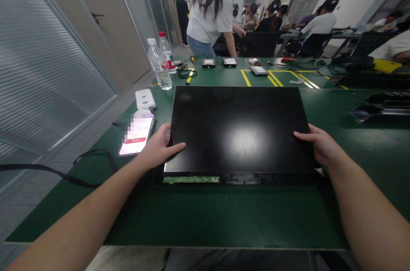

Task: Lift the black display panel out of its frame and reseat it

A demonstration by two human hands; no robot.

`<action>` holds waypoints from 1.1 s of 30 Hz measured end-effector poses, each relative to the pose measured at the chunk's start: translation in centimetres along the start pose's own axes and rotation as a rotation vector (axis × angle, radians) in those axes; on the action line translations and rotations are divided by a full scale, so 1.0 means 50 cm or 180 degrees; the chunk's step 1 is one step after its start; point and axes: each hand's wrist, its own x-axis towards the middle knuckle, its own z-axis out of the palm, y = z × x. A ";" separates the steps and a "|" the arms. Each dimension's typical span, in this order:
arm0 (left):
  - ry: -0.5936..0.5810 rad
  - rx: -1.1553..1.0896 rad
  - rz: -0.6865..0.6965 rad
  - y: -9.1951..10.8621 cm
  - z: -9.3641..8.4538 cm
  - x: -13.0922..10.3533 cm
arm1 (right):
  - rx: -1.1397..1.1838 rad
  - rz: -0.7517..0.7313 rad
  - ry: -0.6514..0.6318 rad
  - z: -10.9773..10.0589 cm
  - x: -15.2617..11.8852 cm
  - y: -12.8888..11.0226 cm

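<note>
A flat black display panel [237, 130] with a glossy light reflection is held between my two hands over the green table [224, 220]. My left hand [162, 146] grips its left edge, thumb lying on the front face. On the right edge, my right hand [320, 143] has its thumb on the front and its other fingers mostly hidden behind. A narrow green circuit board [191, 179] shows along the panel's lower left edge, beside a dark strip.
Left of the panel lie a lit phone [138, 134] and a white power bank [145, 99]. Two bottles [159, 66] stand behind them. Farther back are drives [209, 63], cables [187, 71] and yellow tape marks. Dark frames [384, 109] lie at right. A person [211, 15] leans beyond the table.
</note>
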 end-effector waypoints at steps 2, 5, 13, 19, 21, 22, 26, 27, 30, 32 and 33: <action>0.0027 -0.0002 0.0016 -0.003 0.000 0.002 | 0.0012 0.0009 -0.0007 -0.001 0.002 0.001; 0.0028 0.0011 0.0045 -0.007 -0.001 0.003 | 0.0034 0.0005 -0.0019 -0.004 0.003 0.003; 0.0009 0.0056 0.0013 -0.004 -0.001 0.002 | 0.0043 0.0037 0.0003 0.001 0.001 0.001; -0.0019 -0.0002 0.0043 -0.007 -0.001 0.004 | -0.0007 0.0030 0.0027 0.002 -0.002 -0.002; 0.0004 0.0057 0.0047 -0.010 -0.002 0.004 | -0.0011 0.0041 0.0008 0.001 -0.002 -0.002; 0.0018 0.0095 0.0049 -0.011 -0.002 0.004 | -0.0019 0.0045 0.0011 0.001 -0.002 -0.002; -0.0019 0.0114 0.0049 -0.010 -0.004 0.003 | -0.0042 0.0057 0.0053 0.002 -0.001 -0.002; -0.0022 0.0113 0.0050 -0.009 -0.004 0.003 | -0.0037 0.0068 0.0057 0.002 -0.001 -0.002; -0.0016 0.0169 0.0061 -0.010 -0.007 0.003 | -0.0026 0.0063 0.0063 0.000 0.001 -0.001; -0.0036 0.0201 0.0060 -0.015 -0.010 0.005 | -0.0033 0.0028 0.0028 -0.002 0.003 0.001; -0.0034 0.0207 0.0058 -0.018 -0.011 0.006 | -0.0035 0.0017 0.0011 -0.003 0.004 0.002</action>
